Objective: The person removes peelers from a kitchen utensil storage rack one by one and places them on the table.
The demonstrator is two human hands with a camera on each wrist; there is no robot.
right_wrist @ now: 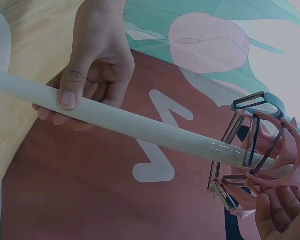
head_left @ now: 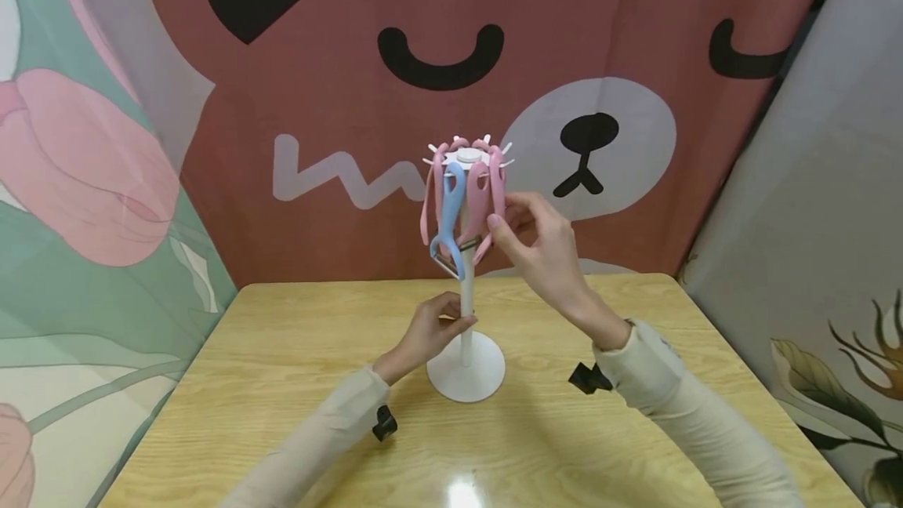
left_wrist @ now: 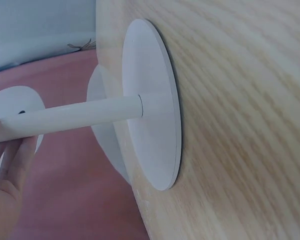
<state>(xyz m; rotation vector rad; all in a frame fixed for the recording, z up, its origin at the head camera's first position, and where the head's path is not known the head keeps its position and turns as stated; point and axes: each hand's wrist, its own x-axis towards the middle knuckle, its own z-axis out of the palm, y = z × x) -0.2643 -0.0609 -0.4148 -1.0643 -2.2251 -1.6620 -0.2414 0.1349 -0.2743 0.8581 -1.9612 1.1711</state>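
Note:
A white stand [head_left: 487, 379] with a round base and a ring of hooks stands upright on the table. Several pink Y-shaped peelers and one blue peeler [head_left: 451, 202] hang from its hooks, blades downward. My left hand [head_left: 426, 333] grips the lower pole [left_wrist: 75, 116] between thumb and fingers, above the base. Higher up, at the right side of the ring, my right hand [head_left: 546, 257] pinches a pink peeler [head_left: 497, 186] by its handle. The right wrist view shows the metal blades [right_wrist: 250, 140] clustered round the pole, and the right fingertips [right_wrist: 277, 197] partly hidden at its edge.
The wooden table [head_left: 282, 351] carries the stand near its middle. Behind it hangs a curtain [head_left: 317, 241] with a bear face, and patterned cloth flanks both sides. Small black devices [head_left: 591, 377] sit at both wrists.

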